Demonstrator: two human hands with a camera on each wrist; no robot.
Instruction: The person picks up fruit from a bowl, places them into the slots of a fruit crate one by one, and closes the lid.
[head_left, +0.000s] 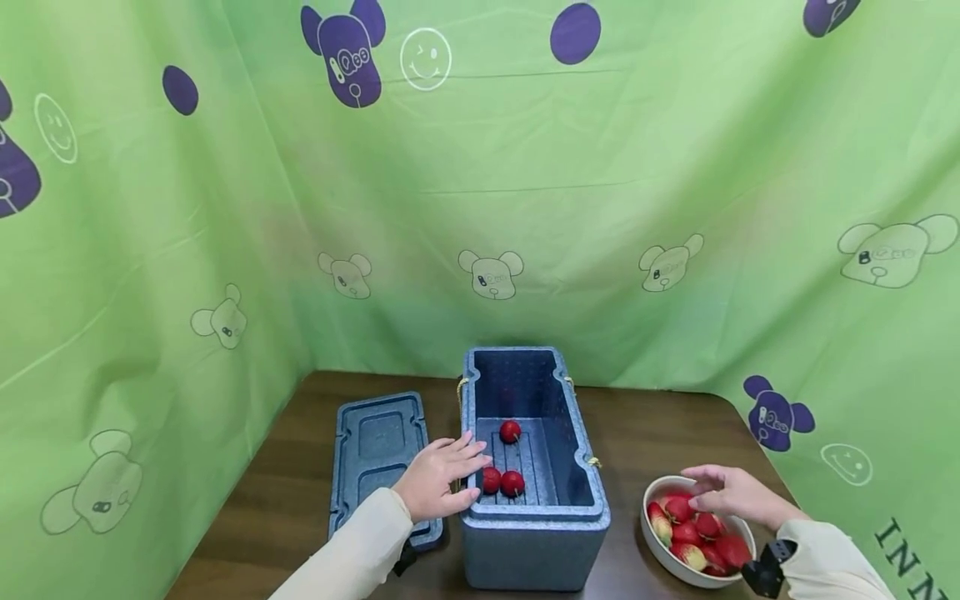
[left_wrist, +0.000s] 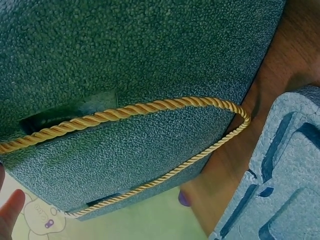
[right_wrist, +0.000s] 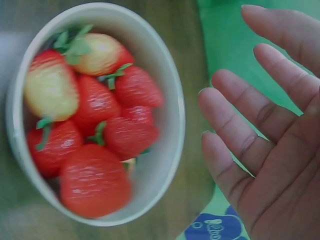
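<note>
My left hand (head_left: 442, 477) lies at the left rim of a blue-grey foam box (head_left: 536, 550), fingers straight. Three round red fruits sit on the box's ribbed floor: one red fruit (head_left: 510, 431) farther back, two near the front wall, one partly hidden by that hand. Over the rim of a white bowl (head_left: 651, 533) hovers my right hand (head_left: 738, 493), its fingers spread and loosely bent. Several strawberries (right_wrist: 95, 180), red and some partly yellow, with green leaves, fill the bowl. Nothing shows between the right hand's fingers in the right wrist view.
The box's lid (head_left: 382, 433) lies flat on the brown wooden table (head_left: 637, 433), left of the box. Twisted gold rope (left_wrist: 165, 105) runs along the box's side. Green printed cloth (head_left: 562, 225) hangs behind and around the table.
</note>
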